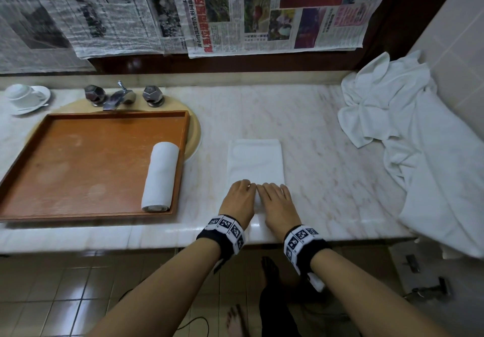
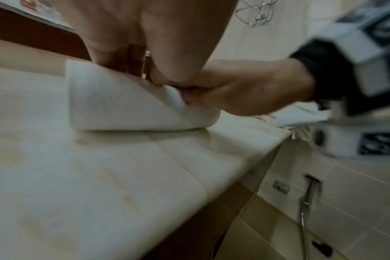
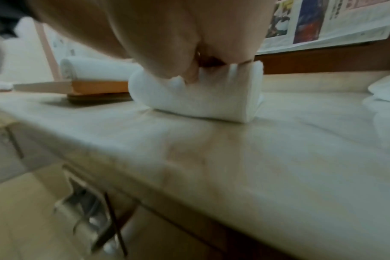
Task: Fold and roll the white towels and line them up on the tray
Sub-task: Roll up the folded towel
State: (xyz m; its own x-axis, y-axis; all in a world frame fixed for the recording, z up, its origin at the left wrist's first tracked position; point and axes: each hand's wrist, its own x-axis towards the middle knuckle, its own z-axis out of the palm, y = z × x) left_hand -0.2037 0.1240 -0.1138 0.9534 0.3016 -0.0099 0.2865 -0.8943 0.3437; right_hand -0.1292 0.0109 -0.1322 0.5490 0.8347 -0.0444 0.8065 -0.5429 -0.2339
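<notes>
A folded white towel (image 1: 255, 160) lies flat on the marble counter, and its near end is rolled up under both hands. My left hand (image 1: 239, 195) and right hand (image 1: 275, 198) sit side by side on the roll with fingers curled over it. From the left wrist, the roll (image 2: 122, 105) shows with my left hand (image 2: 145, 52) on top and the right hand (image 2: 245, 91) pinching its end. In the right wrist view my right hand (image 3: 167, 44) presses into the roll (image 3: 200, 98). One rolled towel (image 1: 159, 177) lies at the right side of the wooden tray (image 1: 78, 158).
A pile of loose white towels (image 1: 392, 101) covers the counter's right end. A faucet (image 1: 117, 97) stands behind the tray, and a cup on a saucer (image 1: 23, 95) sits at the far left. Newspaper hangs on the wall behind. The counter's front edge is just under my wrists.
</notes>
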